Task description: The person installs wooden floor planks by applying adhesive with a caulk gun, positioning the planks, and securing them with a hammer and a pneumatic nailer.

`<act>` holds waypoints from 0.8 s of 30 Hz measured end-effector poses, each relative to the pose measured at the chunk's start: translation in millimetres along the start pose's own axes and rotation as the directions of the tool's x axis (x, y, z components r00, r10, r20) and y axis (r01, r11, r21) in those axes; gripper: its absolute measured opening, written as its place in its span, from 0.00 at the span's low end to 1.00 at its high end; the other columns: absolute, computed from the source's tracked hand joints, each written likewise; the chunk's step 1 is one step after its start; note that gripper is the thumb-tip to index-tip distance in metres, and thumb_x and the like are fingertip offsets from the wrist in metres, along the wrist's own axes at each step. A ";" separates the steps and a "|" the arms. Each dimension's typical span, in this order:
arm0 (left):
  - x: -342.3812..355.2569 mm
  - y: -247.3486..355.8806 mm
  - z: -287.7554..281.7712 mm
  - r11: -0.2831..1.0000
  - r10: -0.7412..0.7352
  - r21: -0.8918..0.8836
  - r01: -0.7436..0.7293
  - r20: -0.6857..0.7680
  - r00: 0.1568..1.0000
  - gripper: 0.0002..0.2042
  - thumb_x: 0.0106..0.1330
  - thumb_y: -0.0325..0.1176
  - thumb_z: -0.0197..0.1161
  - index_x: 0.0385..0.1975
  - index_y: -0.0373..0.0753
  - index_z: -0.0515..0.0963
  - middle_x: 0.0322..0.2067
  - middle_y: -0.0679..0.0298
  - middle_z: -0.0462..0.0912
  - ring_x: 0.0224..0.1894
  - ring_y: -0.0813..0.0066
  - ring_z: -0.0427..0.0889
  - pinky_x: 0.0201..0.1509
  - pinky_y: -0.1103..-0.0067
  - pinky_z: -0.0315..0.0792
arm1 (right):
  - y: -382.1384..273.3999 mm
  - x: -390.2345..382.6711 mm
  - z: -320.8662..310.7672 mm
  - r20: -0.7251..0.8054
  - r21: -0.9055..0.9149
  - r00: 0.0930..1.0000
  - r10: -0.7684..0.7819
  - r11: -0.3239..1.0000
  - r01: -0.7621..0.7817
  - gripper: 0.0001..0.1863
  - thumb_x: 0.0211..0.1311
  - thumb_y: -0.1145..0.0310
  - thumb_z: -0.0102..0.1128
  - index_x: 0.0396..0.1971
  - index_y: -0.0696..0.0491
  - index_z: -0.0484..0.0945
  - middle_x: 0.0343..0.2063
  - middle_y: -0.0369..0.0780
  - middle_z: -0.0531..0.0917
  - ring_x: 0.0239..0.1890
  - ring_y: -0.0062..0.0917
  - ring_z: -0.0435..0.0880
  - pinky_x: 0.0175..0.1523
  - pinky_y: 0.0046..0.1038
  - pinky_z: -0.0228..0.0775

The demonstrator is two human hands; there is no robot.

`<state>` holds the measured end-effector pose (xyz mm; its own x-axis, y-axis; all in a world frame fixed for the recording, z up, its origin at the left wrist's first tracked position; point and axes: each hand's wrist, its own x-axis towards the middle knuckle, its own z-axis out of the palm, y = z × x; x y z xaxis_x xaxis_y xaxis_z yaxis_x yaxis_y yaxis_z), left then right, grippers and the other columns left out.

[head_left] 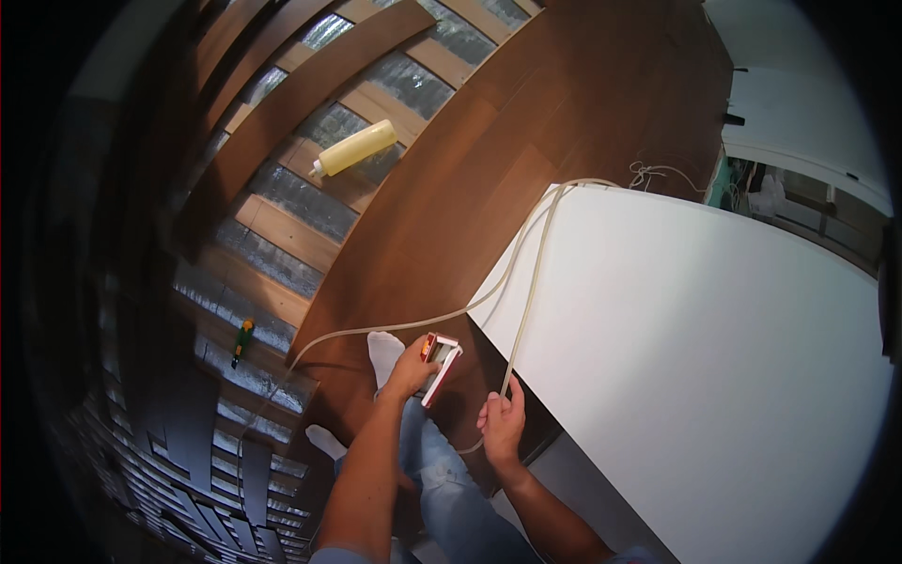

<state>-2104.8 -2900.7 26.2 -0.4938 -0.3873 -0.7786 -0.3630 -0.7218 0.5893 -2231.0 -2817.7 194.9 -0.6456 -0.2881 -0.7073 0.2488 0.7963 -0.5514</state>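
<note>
My left hand (411, 369) is closed around a red-and-white tool (442, 365) that looks like a staple gun, held in front of my legs. A pale hose (528, 320) runs across the corner of a white panel (695, 338) and down to my right hand (502, 420), whose fingers are closed on it. Below that hand the hose curves by my knee, where its end is hidden. Another stretch of it loops left over the brown wood floor (451, 207), past my feet in white socks.
Left of the laid floor, wooden battens (287, 232) cross silver foil. On them lie a yellow squeeze bottle (357, 148), a green utility knife (242, 343) and loose brown planks (310, 103). At the upper right, thin cords lie near a low opening (799, 202) in the white wall.
</note>
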 end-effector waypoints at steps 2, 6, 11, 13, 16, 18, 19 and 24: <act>-44.7 -46.9 -34.9 0.991 -0.097 -0.083 0.101 0.059 0.994 0.26 0.54 0.25 0.70 0.56 0.37 0.77 0.47 0.59 0.85 0.51 0.65 0.82 0.59 0.72 0.73 | 19.7 -5.5 -1.1 0.061 -0.109 0.998 -0.030 0.993 0.036 0.32 0.76 0.69 0.56 0.74 0.57 0.56 0.29 0.36 0.79 0.24 0.16 0.78 0.27 0.19 0.72; -156.8 -76.5 -59.4 0.925 -0.265 -0.218 0.312 0.221 0.939 0.19 0.60 0.25 0.71 0.52 0.39 0.80 0.42 0.68 0.86 0.42 0.78 0.83 0.50 0.77 0.77 | 45.2 -7.5 -33.9 0.101 -0.451 0.991 -0.085 0.884 0.122 0.39 0.67 0.67 0.63 0.73 0.64 0.56 0.46 0.45 0.84 0.40 0.27 0.87 0.49 0.28 0.80; -310.4 -93.9 -87.1 0.875 -0.217 -0.407 0.262 0.155 0.964 0.20 0.61 0.26 0.73 0.54 0.40 0.80 0.43 0.65 0.87 0.44 0.75 0.86 0.49 0.74 0.80 | 51.9 -44.7 -75.9 0.229 -0.703 0.920 -0.319 0.599 0.382 0.34 0.66 0.65 0.64 0.67 0.64 0.66 0.49 0.48 0.84 0.44 0.30 0.88 0.51 0.32 0.81; -381.9 -126.2 -93.5 0.844 -0.107 -0.526 0.105 0.026 0.994 0.20 0.65 0.30 0.71 0.57 0.41 0.78 0.45 0.60 0.87 0.45 0.69 0.87 0.47 0.70 0.82 | 48.3 -73.8 -80.5 0.395 -0.563 0.915 0.080 0.808 0.172 0.28 0.67 0.66 0.62 0.64 0.63 0.71 0.46 0.49 0.85 0.45 0.29 0.87 0.51 0.31 0.81; -470.8 -164.4 -72.2 0.848 -0.011 -0.525 -0.073 -0.155 0.988 0.22 0.66 0.33 0.67 0.58 0.34 0.75 0.40 0.63 0.84 0.41 0.71 0.86 0.43 0.72 0.82 | 38.3 -134.8 -99.2 0.558 -0.220 0.777 0.291 0.955 -0.199 0.22 0.69 0.66 0.61 0.60 0.61 0.76 0.42 0.46 0.87 0.43 0.27 0.87 0.48 0.29 0.81; -497.5 -152.6 -55.6 0.817 -0.030 -0.571 -0.079 -0.180 0.983 0.21 0.67 0.33 0.66 0.58 0.34 0.75 0.40 0.62 0.84 0.41 0.70 0.86 0.43 0.71 0.83 | 103.4 -130.2 -151.5 0.518 -0.281 0.832 0.199 0.958 -0.054 0.20 0.70 0.66 0.61 0.58 0.60 0.78 0.41 0.45 0.88 0.41 0.26 0.87 0.47 0.28 0.81; -510.3 -150.4 -51.7 0.794 -0.040 -0.601 -0.088 -0.197 0.980 0.21 0.67 0.33 0.66 0.58 0.35 0.75 0.40 0.62 0.84 0.41 0.70 0.86 0.43 0.70 0.83 | 119.0 -126.6 -168.2 0.491 -0.351 0.863 0.117 0.933 0.073 0.19 0.71 0.66 0.61 0.56 0.60 0.79 0.39 0.44 0.88 0.39 0.25 0.88 0.45 0.28 0.82; -631.1 -125.5 -52.6 0.707 -0.024 -0.655 -0.267 -0.399 0.916 0.20 0.69 0.33 0.65 0.59 0.36 0.75 0.41 0.61 0.84 0.40 0.68 0.87 0.42 0.69 0.84 | 73.0 -226.9 -223.4 0.574 -0.546 0.809 0.126 0.795 0.264 0.18 0.70 0.65 0.61 0.54 0.60 0.81 0.39 0.42 0.88 0.39 0.25 0.88 0.45 0.28 0.82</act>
<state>-1706.0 -2595.8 432.2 -0.1281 -0.5667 -0.8139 0.3926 -0.7826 0.4832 -2227.6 -2575.4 414.0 -0.0759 -0.4380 -0.8958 -0.3667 0.8477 -0.3834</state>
